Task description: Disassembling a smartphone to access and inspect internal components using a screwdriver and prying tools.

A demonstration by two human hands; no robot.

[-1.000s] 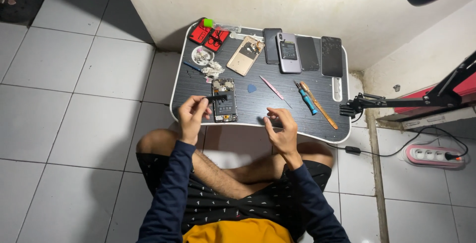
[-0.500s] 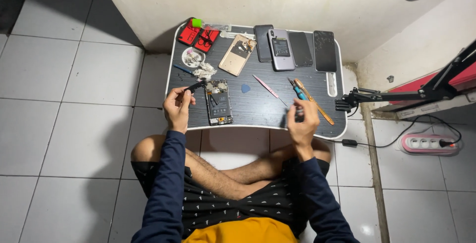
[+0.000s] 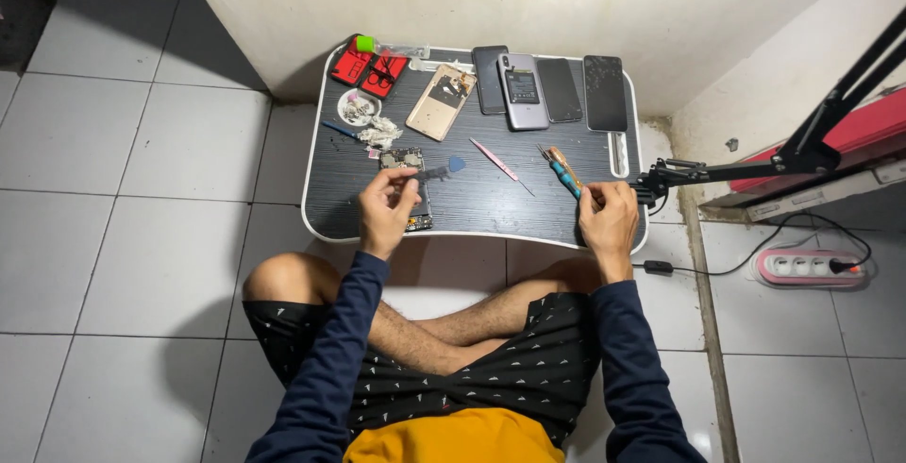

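Left hand (image 3: 385,210) hovering over opened phone (image 3: 408,187) lying at left-front of bench (image 3: 472,213); grip pinching thin dark tool (image 3: 427,174), tip angling right.

Opened phone: looking flat, dark, internals exposed, back cover off. Judging light, stiff, fragile inside; best taking hold by outer frame edges, avoiding board.

Pink tweezers (image 3: 500,160) lying mid-bench.

Right hand (image 3: 607,218) resting at bench right-front edge near screwdrivers (image 3: 562,171); grip curling loosely, cannot tell whether grasping anything.

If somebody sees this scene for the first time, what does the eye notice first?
A small black lap table stands over the person's crossed legs. Phones lie in a row along its far edge. The left hand rests on an opened phone; the right hand is at the right edge, beside screwdrivers.
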